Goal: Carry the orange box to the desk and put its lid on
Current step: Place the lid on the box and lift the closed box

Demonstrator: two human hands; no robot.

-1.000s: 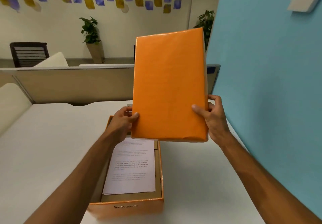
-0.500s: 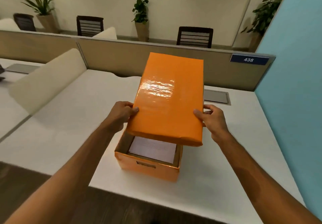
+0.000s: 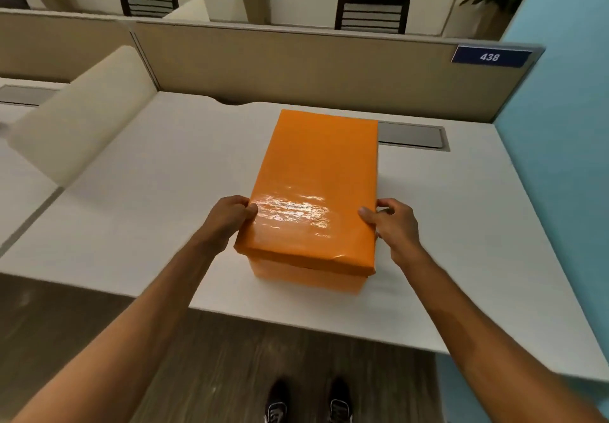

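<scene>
The orange box (image 3: 306,279) stands on the white desk (image 3: 148,198), near its front edge. Its glossy orange lid (image 3: 316,185) lies flat on top and covers the box fully, so the papers inside are hidden. My left hand (image 3: 227,218) grips the lid's left side near the front corner, thumb on top. My right hand (image 3: 393,225) holds the lid's right side, fingers curled over the edge.
A beige partition (image 3: 313,60) with a blue "438" plate (image 3: 490,57) closes the desk's far side. A light blue wall (image 3: 566,146) stands on the right. A grey cable flap (image 3: 412,136) lies behind the box. A cream divider (image 3: 82,113) slopes at the left.
The lid came down from upright in front of me, through a tilt over the open box, to flat on the box. The papers are no longer visible.
</scene>
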